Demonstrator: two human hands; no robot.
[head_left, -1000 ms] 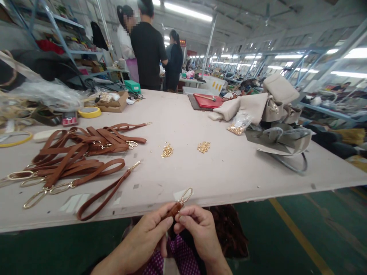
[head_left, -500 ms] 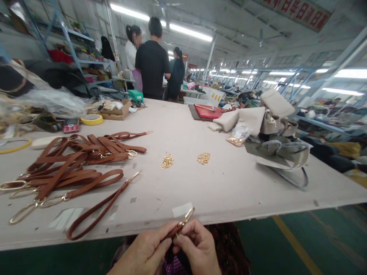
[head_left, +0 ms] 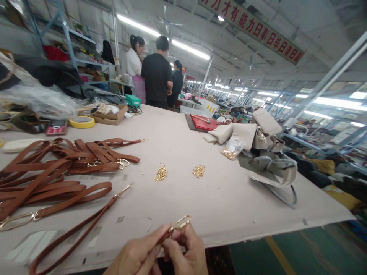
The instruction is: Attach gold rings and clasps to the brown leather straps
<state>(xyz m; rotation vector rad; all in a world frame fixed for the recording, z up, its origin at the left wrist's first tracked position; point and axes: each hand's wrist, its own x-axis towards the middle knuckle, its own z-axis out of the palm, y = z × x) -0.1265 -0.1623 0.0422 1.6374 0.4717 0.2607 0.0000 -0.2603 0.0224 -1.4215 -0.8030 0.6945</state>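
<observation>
My left hand (head_left: 139, 252) pinches a brown leather strap (head_left: 164, 238) between thumb and fingers, just over the table's near edge. A gold metal clasp (head_left: 182, 222) at the strap's end points up and to the right. Closed around that same end, my right hand (head_left: 187, 250) presses thumb and fingertips to the strap just below the clasp. Whether a small part sits between its fingertips is hidden. Beyond the hands lie two little piles of gold hardware, a left pile (head_left: 161, 173) and a right pile (head_left: 198, 171). A looped brown strap (head_left: 83, 227) rests to the left.
Many brown straps with gold clasps (head_left: 65, 164) are heaped at left. Behind them are yellow tape (head_left: 82, 122) and an open cardboard box (head_left: 110, 116). Beige bag pieces (head_left: 243, 133) and a bag of gold parts (head_left: 231, 149) lie at right. Several people (head_left: 157, 76) stand beyond the table.
The view has tilted and shifted. Both hands still grip the strap, now further over the tabletop, and the clasp has turned to a flatter angle.
</observation>
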